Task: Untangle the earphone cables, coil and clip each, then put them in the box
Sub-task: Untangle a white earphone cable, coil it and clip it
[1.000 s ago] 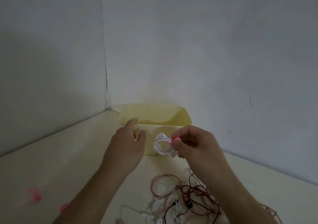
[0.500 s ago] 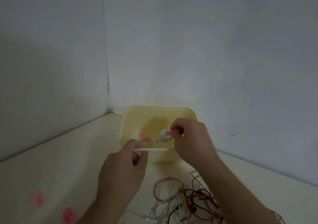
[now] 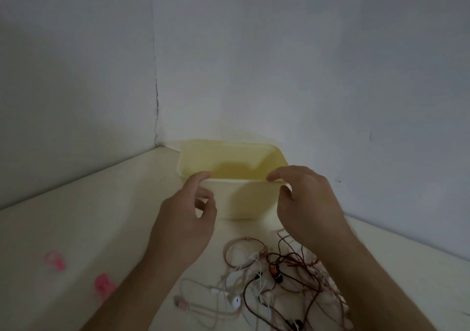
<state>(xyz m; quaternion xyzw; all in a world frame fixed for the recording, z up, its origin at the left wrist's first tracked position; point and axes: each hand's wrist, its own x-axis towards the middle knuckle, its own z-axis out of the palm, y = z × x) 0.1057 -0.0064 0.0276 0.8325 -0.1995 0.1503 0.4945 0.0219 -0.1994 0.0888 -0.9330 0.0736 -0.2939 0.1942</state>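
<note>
- The left hand [image 3: 188, 216] and right hand [image 3: 305, 203] each hang at a near corner of the pale yellow box [image 3: 241, 203], fingers loosely curled over its front rim and holding nothing, probably steadying or shifting it.
- From this low angle the box's floor is hidden, so I cannot tell what it contains.
- The tangled earphone cables [image 3: 274, 279], brown, white and pinkish, lie just in front of the box, so more untangling remains.
- Two pink clips [image 3: 103, 283] wait well left of the box.
</note>
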